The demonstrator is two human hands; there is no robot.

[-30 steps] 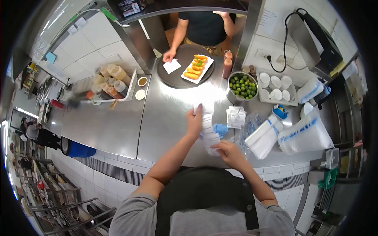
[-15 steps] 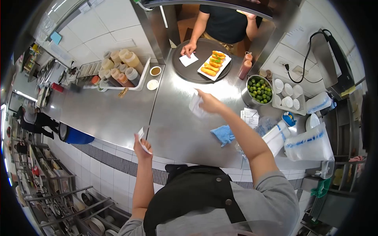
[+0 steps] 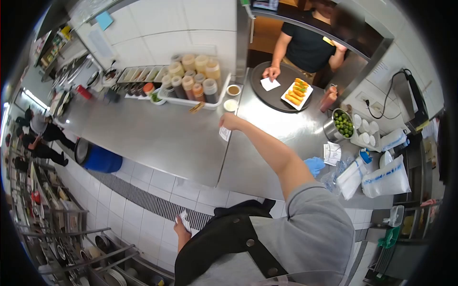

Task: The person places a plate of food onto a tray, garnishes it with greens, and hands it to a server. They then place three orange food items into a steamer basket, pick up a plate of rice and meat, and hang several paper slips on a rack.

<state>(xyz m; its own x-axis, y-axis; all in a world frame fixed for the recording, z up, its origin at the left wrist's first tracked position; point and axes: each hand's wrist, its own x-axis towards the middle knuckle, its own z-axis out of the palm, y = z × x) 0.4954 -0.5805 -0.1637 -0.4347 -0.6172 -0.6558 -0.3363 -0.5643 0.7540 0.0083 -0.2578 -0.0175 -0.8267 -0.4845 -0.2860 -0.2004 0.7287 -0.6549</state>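
Note:
Pinched in my right hand [image 3: 232, 121] is a small printed paper slip [image 3: 224, 133], over the steel counter just in front of the two sauce cups. One cup holds brown sauce [image 3: 233, 90], the other white sauce [image 3: 231, 105]. My left hand [image 3: 182, 230] hangs low by my side above the floor, closed around a folded white paper slip [image 3: 185, 220]. Across the counter, a co-worker's hand [image 3: 272, 72] rests at a white paper [image 3: 270, 84] on a round dark tray [image 3: 260, 71]. On that tray is a white plate of golden fried rolls [image 3: 296, 94].
A bin of squeeze bottles [image 3: 210, 90] stands at the back wall. To the right are red sauce bottles [image 3: 329, 99], a pot of green limes [image 3: 342, 124], a slip stack [image 3: 332, 153], a blue cloth [image 3: 315, 166] and plastic bags [image 3: 386, 176]. A blue barrel [image 3: 102, 157] stands left.
The view has turned left. My right hand has moved left with its slip, from in front of the tray to near the sauce cups. My left hand has dropped lower, still holding paper.

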